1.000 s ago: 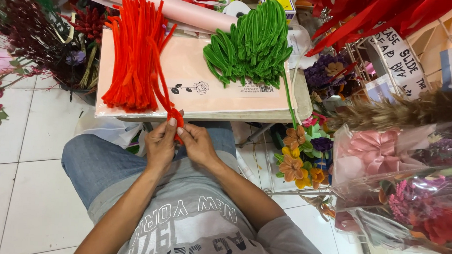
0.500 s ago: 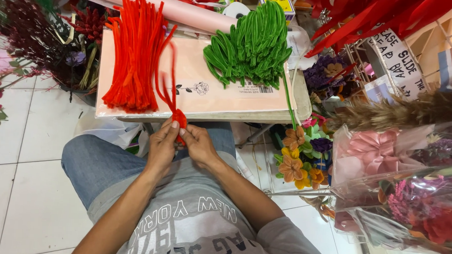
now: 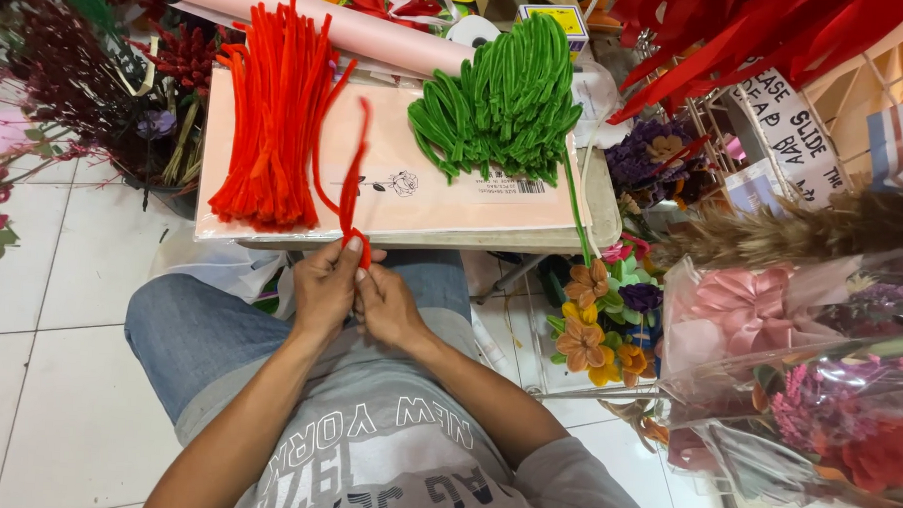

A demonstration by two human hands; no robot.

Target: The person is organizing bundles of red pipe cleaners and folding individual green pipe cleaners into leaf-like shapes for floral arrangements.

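Note:
Both hands meet just below the table's front edge, over my lap. My left hand [image 3: 325,285] and my right hand [image 3: 390,304] pinch the lower end of a red pipe cleaner [image 3: 352,180], which stands up and bends over the pink sheet [image 3: 453,199]. A pile of red pipe cleaners [image 3: 271,118] lies on the sheet at the left. A heap of green pipe cleaners [image 3: 502,96] lies at the right. The part of the red stem inside my fingers is hidden.
A small table [image 3: 601,204] carries the sheet, with a pink paper roll [image 3: 310,19] behind. Wrapped flower bouquets [image 3: 767,395] crowd the right side; felt flowers [image 3: 589,329] stand below the table. Dark red foliage [image 3: 67,80] fills the left. White tiled floor [image 3: 38,350] lies beside my knee.
The red pipe cleaner has risen higher and stands more upright above my fingers. My hands have stayed in the same place, working its lower end.

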